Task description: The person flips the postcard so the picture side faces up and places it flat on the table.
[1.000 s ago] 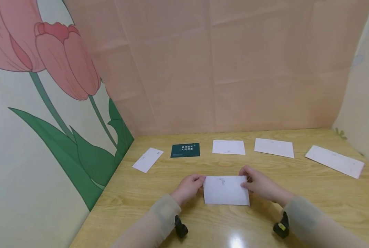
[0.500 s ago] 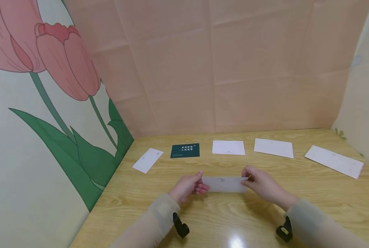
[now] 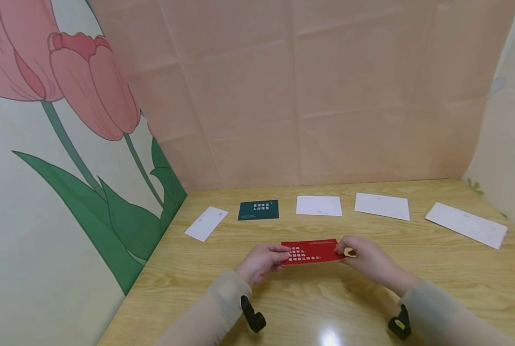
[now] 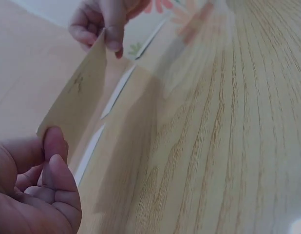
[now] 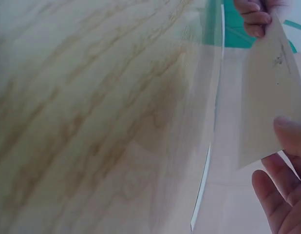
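Reading the clock from the red card (image 3: 313, 251) in the head view, 12 toward the pink backdrop (image 3: 348, 105). Holding the red card just off the wooden tabletop (image 3: 292, 307), with printed face tipped up and pale back (image 5: 267, 97) showing in both wrist views. Gripping with left hand (image 3: 261, 262) at the 9 o'clock short end, with fingers over the red face; pinching with right hand (image 3: 367, 262) at the 3 o'clock end. Looks thin and flat. Probably light, more stiff than floppy, like postcard stock; likely to bow if pushed inward from the ends. Perhaps smooth and a bit slippery; cannot tell the finish for sure. Unlikely to break, easy to crease at corners. Best to take by the short ends at 9 and 3, between thumb and fingers on opposite faces, with light pressure, not squeezing inward. Lying flat on the tabletop, apart from the hands: dark green card (image 3: 258, 210) at 10 o'clock, white card (image 3: 319, 205) at 12, second white card (image 3: 382, 206) at 2, third white card (image 3: 466, 225) just short of 3, fourth white card (image 3: 206, 224) between 9 and 10. Likely harder to lift from there, being so thin at the edge.
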`<state>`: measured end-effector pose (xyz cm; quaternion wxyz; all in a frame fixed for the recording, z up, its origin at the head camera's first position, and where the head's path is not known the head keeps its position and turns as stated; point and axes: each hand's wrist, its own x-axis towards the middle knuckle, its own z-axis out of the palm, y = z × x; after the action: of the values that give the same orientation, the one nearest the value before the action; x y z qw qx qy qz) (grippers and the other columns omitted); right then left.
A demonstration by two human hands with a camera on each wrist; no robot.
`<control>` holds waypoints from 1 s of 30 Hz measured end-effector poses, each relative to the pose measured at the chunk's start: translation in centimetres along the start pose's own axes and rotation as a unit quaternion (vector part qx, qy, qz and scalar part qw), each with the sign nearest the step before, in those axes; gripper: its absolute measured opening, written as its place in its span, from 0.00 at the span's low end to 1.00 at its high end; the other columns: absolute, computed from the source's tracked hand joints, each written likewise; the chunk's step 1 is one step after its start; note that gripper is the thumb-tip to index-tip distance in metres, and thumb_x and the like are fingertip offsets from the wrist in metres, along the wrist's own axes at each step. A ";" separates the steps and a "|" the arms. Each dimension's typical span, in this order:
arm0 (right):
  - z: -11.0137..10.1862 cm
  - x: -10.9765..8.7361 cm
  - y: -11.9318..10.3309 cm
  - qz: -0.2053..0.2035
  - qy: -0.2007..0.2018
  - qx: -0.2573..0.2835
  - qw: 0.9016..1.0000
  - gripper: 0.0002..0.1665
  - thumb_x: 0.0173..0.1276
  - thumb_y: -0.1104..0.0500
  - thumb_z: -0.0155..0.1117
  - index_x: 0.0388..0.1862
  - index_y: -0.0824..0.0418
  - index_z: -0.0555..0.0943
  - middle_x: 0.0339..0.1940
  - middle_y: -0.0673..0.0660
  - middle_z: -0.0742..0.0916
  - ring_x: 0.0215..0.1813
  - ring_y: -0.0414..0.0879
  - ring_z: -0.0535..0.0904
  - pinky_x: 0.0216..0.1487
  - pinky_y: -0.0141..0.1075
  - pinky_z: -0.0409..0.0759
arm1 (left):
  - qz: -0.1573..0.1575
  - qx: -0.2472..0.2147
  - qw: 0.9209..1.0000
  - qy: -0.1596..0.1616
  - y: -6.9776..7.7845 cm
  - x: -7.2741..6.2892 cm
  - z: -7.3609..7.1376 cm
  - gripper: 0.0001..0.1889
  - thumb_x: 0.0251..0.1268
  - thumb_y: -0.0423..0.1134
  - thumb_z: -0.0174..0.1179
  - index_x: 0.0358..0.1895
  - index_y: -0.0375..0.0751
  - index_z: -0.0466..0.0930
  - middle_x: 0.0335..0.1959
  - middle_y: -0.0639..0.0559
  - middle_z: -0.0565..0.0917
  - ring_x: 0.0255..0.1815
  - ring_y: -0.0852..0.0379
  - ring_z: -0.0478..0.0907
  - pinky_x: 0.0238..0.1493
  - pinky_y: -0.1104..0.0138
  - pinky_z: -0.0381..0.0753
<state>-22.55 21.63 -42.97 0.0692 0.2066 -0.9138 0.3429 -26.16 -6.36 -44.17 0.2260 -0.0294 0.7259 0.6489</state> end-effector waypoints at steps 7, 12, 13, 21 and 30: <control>-0.3 0.3 -0.1 0.067 -0.016 0.010 0.998 0.13 0.61 0.73 0.60 0.43 0.61 0.78 0.46 0.57 0.83 0.50 0.55 0.78 0.49 0.52 0.79 | 0.014 0.012 1.000 0.000 -0.3 0.1 0.0 0.11 0.59 0.37 0.67 0.46 0.46 0.84 0.50 0.51 0.79 0.47 0.52 0.77 0.47 0.64 0.80; -0.4 0.9 0.0 0.140 -0.012 0.039 0.989 0.20 0.68 0.60 0.62 0.55 0.66 0.72 0.53 0.65 0.80 0.51 0.56 0.78 0.47 0.50 0.80 | 0.023 0.021 1.000 0.000 -0.3 0.1 0.0 0.11 0.59 0.37 0.67 0.45 0.47 0.84 0.49 0.52 0.79 0.47 0.53 0.77 0.47 0.63 0.80; -0.4 1.0 0.0 0.149 -0.015 0.043 0.988 0.23 0.68 0.57 0.63 0.57 0.66 0.71 0.55 0.66 0.79 0.51 0.57 0.78 0.47 0.49 0.80 | 0.024 0.023 0.999 0.001 -0.3 0.1 0.0 0.10 0.59 0.37 0.67 0.45 0.47 0.84 0.48 0.52 0.79 0.47 0.53 0.77 0.46 0.63 0.80; -0.2 1.6 0.5 0.207 -0.070 0.133 0.967 0.49 0.59 0.52 0.73 0.72 0.64 0.58 0.58 0.67 0.77 0.52 0.57 0.78 0.47 0.48 0.80 | 0.036 0.035 0.999 0.002 -0.3 -0.1 0.3 0.09 0.59 0.36 0.66 0.43 0.46 0.84 0.46 0.52 0.80 0.45 0.54 0.78 0.46 0.64 0.81; 0.2 1.5 0.6 0.214 -0.108 0.130 0.962 0.47 0.58 0.60 0.73 0.73 0.61 0.61 0.46 0.59 0.79 0.44 0.51 0.75 0.42 0.42 0.76 | 0.046 0.084 0.995 0.003 -0.6 0.1 0.2 0.10 0.56 0.34 0.68 0.39 0.42 0.78 0.37 0.49 0.80 0.39 0.53 0.76 0.44 0.62 0.77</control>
<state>-24.15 21.41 -43.01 -0.1323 0.0488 -0.8863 0.4412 -25.95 -6.21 -44.74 0.1955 0.0208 0.7791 0.5952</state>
